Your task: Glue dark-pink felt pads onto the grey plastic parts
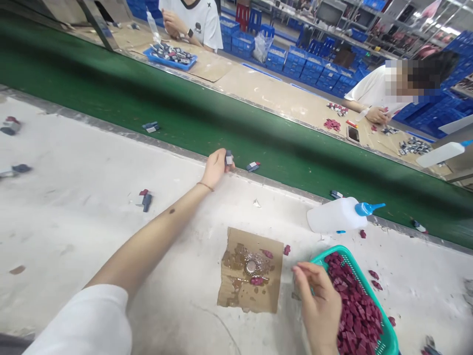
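My left hand [218,166] reaches to the near edge of the green conveyor belt [177,116], its fingers closed on a small dark grey and white part [228,158]. My right hand [320,301] is beside the green basket [391,337] of dark red pieces [354,305]; thumb and forefinger are close together, and whatever may be between them cannot be made out. Between my arms lies a piece of brown cardboard [268,298] with wet stains, a small round metal item [251,267] and red pieces [256,281].
A white bottle with a blue nozzle [332,215] lies near the belt. Several grey parts sit on the belt, one [253,166] right of my left hand. Another part [146,201] rests on the white table [74,207]. Two people work across the belt, near a blue tray [190,63].
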Tool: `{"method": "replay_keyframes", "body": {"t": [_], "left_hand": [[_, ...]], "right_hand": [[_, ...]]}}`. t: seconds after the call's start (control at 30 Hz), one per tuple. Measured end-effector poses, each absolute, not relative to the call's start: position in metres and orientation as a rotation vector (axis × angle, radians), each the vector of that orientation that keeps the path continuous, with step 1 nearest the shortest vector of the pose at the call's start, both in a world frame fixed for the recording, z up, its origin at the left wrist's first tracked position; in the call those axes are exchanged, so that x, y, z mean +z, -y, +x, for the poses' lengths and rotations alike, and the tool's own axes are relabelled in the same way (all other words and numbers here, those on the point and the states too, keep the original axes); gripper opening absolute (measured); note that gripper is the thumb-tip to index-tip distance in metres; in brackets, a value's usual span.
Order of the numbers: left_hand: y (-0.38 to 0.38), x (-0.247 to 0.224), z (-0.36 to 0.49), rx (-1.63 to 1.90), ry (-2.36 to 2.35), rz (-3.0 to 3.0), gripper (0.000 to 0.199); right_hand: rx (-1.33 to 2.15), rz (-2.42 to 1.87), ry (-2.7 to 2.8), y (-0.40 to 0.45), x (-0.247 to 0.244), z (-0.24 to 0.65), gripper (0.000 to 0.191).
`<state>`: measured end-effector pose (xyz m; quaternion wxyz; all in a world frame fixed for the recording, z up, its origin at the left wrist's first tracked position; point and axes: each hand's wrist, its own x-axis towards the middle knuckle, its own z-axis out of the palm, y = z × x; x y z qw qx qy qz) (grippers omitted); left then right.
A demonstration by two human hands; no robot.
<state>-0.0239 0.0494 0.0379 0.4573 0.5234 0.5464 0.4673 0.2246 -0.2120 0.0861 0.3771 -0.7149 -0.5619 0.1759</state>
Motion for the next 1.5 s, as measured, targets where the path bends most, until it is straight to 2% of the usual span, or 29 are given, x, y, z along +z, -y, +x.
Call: {"method": "replay_keyframes", "body": {"t": [0.13,0.33,0.47,0.67,0.87,1.03,1.23,1.37,1.5], "left_hand": [[0.012,0.045,-0.019,0.982,-1.213,1.183,0.036],[0.090,0.057,-0.021,0.854,-1.065,1.138,0.034],[0.114,0.055,-0.021,0.773,-1.051,1.006,0.033],[0.131,0.045,-0.017,0.692,-0.846,0.756,0.042],[0.139,0.037,-0.014,0.656,-0.747,0.733,0.049],[0.147,0.034,-0.010,0.692,-0.682,0.789,0.047],[0.153,0.039,-0.011,0.634,-0.739,1.102,0.030],[0.155,0.044,-0.013,0.566,-0.774,1.372,0.026],[0.157,0.044,-0.011,0.497,-0.732,1.432,0.024]], "right_hand": [[0.570,-1.602,1.815,0.200,0.066,0.191,0.039],[0.214,-1.298,2.244,0.179,0.045,0.177,0.043],[0.105,-1.258,2.323,0.176,0.045,0.181,0.041],[0.213,-1.220,2.376,0.178,0.046,0.182,0.040],[0.168,-1.270,2.323,0.176,0.045,0.181,0.038],[0.368,-1.253,2.291,0.179,0.045,0.181,0.036],[0.735,-1.435,1.880,0.180,0.050,0.182,0.036],[0.764,-1.493,1.556,0.181,0.057,0.185,0.032],[0.795,-1.394,1.489,0.181,0.058,0.183,0.024]]}}
